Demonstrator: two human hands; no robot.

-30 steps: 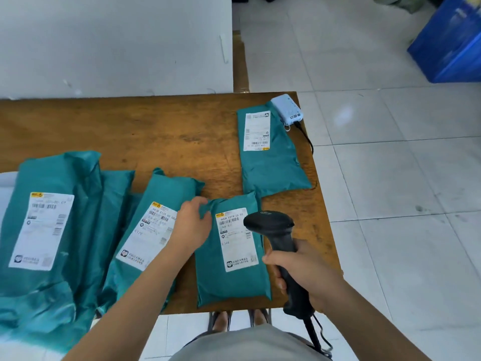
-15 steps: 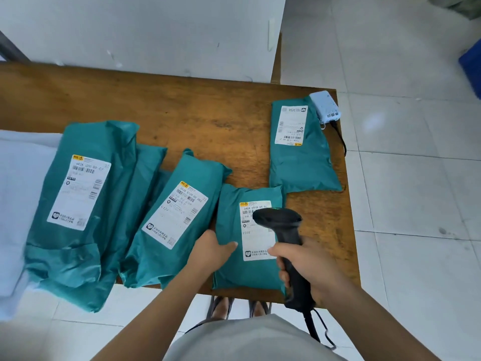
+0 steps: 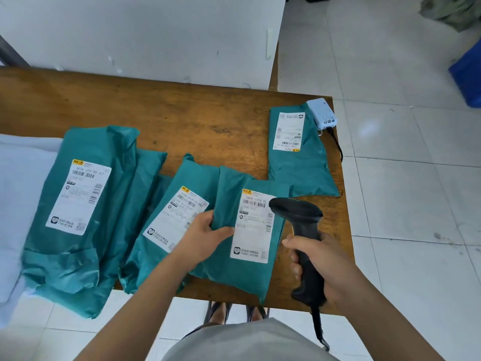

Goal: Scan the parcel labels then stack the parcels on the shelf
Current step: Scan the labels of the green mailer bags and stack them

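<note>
Several teal parcels with white labels lie on a wooden table (image 3: 182, 121). My left hand (image 3: 205, 235) grips the left edge of a small teal parcel (image 3: 242, 267), lifted and tilted at the table's front edge, label up. My right hand (image 3: 320, 264) holds a black barcode scanner (image 3: 299, 220) whose head sits right beside that parcel's label. A second parcel (image 3: 166, 222) lies partly under my left hand. A large parcel (image 3: 78, 212) lies further left. Another parcel (image 3: 299, 157) rests at the table's right edge.
A pale blue box (image 3: 322, 114) with a black cable sits at the table's far right corner. A white wall panel (image 3: 143, 35) stands behind the table. White material (image 3: 15, 204) lies at the left. A blue bin (image 3: 468, 71) stands on the tiled floor, right.
My left hand moved from the small parcel's top to its left edge and lifted it off the table. The scanner stayed close over the label. The view shifted left.
</note>
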